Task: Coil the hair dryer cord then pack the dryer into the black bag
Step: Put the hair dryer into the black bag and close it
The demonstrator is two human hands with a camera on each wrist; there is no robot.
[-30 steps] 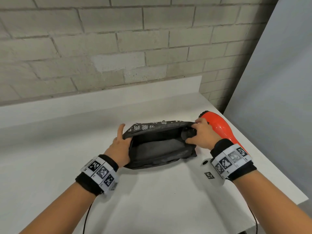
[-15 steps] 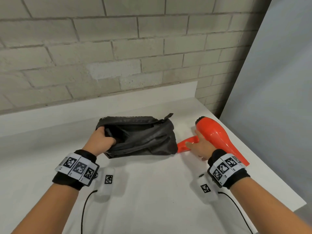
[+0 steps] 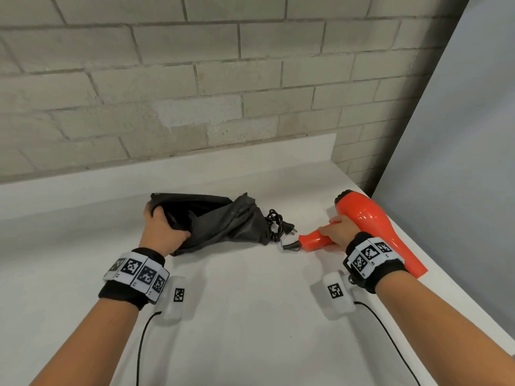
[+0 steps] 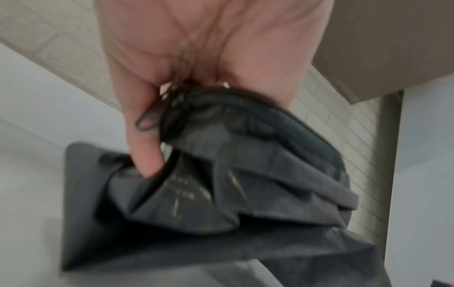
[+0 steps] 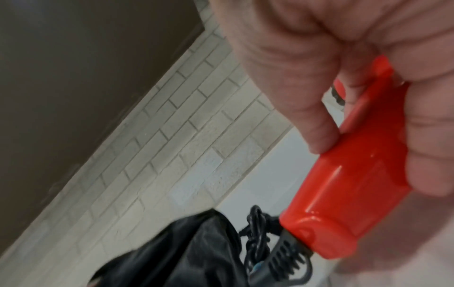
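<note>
The left hand [image 3: 161,232] grips the near end of the black bag [image 3: 223,221], its fingers curled into the crumpled fabric on the white worktop [image 3: 250,316]. The right hand [image 3: 338,232] is wrapped round the handle of the orange hair dryer [image 3: 362,215], whose barrel lies just beyond that hand. The bundled cord [image 3: 278,225] sits between the hands, touching the bag's far end.
</note>
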